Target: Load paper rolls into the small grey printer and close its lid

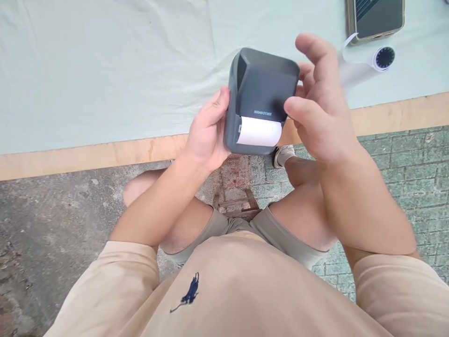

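Printer (264, 89) sits over the near edge of the table (140, 152), gripped by my left hand (208, 128); my right hand (324, 103) spreads loosely at its other side. From my feed I judge it closed, white paper (260, 132) already protruding; what's left I can't tell, its inside being hidden.

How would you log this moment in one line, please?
left hand: holds NIIMBOT printer; right hand: at printer's opposite side; white paper: at printer's lower end; smartphone, paper roll: on light cloth
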Motion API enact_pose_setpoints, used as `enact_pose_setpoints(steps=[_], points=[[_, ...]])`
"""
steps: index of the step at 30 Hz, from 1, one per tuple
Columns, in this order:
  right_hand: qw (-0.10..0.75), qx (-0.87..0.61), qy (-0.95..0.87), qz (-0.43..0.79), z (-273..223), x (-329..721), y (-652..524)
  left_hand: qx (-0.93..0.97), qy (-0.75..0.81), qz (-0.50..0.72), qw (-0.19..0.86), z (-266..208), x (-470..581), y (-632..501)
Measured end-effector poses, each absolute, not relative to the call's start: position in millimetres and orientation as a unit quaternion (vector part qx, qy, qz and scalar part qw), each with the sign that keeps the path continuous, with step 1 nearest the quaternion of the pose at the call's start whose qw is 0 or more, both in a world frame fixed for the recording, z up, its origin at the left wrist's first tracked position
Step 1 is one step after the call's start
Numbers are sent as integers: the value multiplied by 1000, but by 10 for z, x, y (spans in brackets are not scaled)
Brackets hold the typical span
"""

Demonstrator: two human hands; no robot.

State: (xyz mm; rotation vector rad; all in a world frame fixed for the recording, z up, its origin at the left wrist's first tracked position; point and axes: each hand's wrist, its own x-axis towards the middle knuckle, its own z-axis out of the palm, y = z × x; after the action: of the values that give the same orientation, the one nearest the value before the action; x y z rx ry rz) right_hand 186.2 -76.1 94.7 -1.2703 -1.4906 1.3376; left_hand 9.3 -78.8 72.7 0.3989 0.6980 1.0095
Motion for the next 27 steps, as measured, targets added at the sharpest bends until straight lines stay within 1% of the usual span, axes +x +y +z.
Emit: enact_pose_setpoints(steps=[3,8,10,13,14,15,16,19,20,22,25,27], points=[[361,-492,-637,471,989,1878,-794,198,326,483,788,693,85,-773],[342,-486,-648,477,1015,1862,-786,211,305,494,786,632,93,-758],[387,-501,-649,423,1012,1831,-780,210,307,500,782,617,101,-755],[530,-519,-621,254,999,1768,-774,204,295,508,783,607,103,-753],[567,-510,-608,222,995,1750,-771,204,284,503,791,610,100,-755],[586,-497,-601,220,991,1737,-768,205,272,491,802,616,97,-759],[588,-483,-602,244,991,1730,-765,207,264,474,814,625,93,-766],[550,-449,-621,331,1008,1748,-758,226,268,447,823,656,94,-792],[534,-459,-628,332,1018,1764,-756,232,278,451,816,663,99,-801],[487,-496,-656,295,1037,1807,-752,240,287,462,804,667,114,-816],[350,-541,-731,224,1057,1878,-750,247,281,465,802,665,130,-831],[266,-553,-764,201,1081,1919,-760,267,285,462,796,666,132,-838]])
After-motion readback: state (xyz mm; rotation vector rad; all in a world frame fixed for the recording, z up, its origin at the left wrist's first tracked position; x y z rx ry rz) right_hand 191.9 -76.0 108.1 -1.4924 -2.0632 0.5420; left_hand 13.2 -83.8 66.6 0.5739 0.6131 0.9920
